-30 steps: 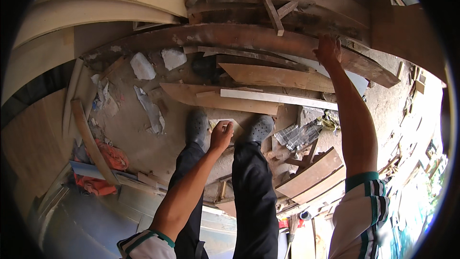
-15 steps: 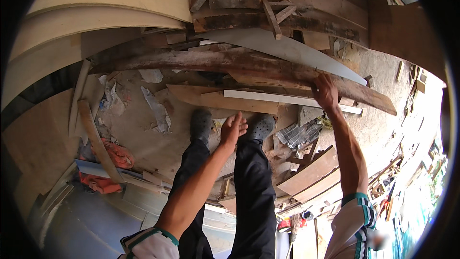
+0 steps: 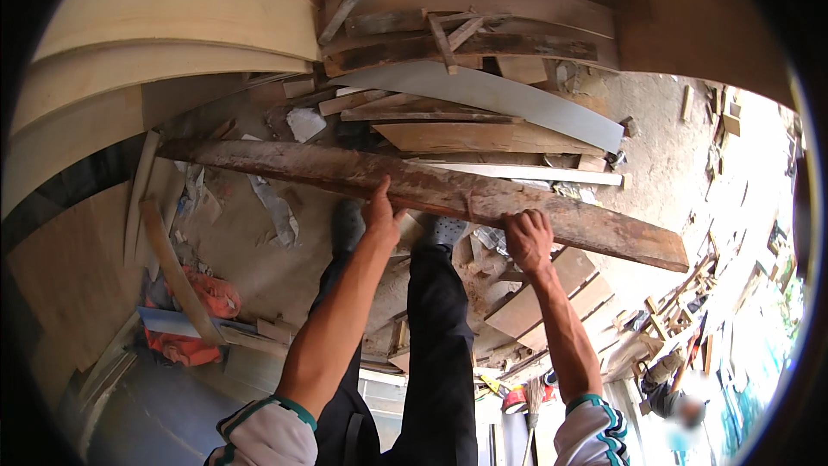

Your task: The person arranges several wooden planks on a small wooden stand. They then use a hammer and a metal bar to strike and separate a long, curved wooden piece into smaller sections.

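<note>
A long, weathered brown plank (image 3: pixel 319 166) slants across the view, its right end lower and nearer to me. My right hand (image 3: pixel 528 237) grips its near edge, right of the middle, with the fingers curled over the top face. Nearer the middle, my left hand (image 3: pixel 381 210) holds the same edge, thumb on top and the other fingers mostly hidden. Below the plank are my grey clogs (image 3: pixel 444 230), partly covered by it. Just beyond the plank lie a white strip (image 3: pixel 535 174) and a tan board (image 3: pixel 448 136).
Farther back lies a grey panel (image 3: pixel 483 91) among wood scraps, with big plywood sheets (image 3: pixel 172 0) at upper left. A narrow board (image 3: pixel 177 272) leans near orange cloth (image 3: pixel 211 293). Cut boards (image 3: pixel 552 293) and a broom (image 3: pixel 533 401) are at lower right, with another person (image 3: pixel 673 397) beyond.
The plank has come toward me, off the pile, uncovering the tan board and scraps behind it. My left hand has risen from near my shoes and taken hold of it.
</note>
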Demonstrator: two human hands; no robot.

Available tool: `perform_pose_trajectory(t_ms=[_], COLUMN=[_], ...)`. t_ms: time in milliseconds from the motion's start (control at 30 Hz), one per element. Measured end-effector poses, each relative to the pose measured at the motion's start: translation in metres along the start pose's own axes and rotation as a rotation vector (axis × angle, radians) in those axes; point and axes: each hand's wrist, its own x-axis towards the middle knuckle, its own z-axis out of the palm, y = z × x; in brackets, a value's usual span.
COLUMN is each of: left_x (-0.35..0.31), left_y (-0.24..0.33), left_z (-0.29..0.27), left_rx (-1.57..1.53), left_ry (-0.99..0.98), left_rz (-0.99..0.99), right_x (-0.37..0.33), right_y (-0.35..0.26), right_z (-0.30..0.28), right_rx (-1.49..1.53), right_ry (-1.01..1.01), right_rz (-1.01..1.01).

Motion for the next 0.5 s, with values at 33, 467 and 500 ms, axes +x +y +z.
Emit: perform_pose_trajectory(t_ms=[33,467,500], left_x=[-0.001,-0.078,-0.085], left_y=[0.001,0.011,0.012], left_z=[-0.007,-0.030,-0.031], left_rx=[0.033,0.067,0.065], left_ry=[0.013,0.060,0.037], left_rz=[0.009,0.048,0.038], right_x=[-0.004,-0.028,-0.027], right_y=[-0.004,-0.051,-0.055], right_z=[0.000,-0.068,-0.075], right_rx=[0.007,0.084,0.073], right_ry=[0.014,-0.064,-0.064], right_rz=[-0.007,0.165,0.203])
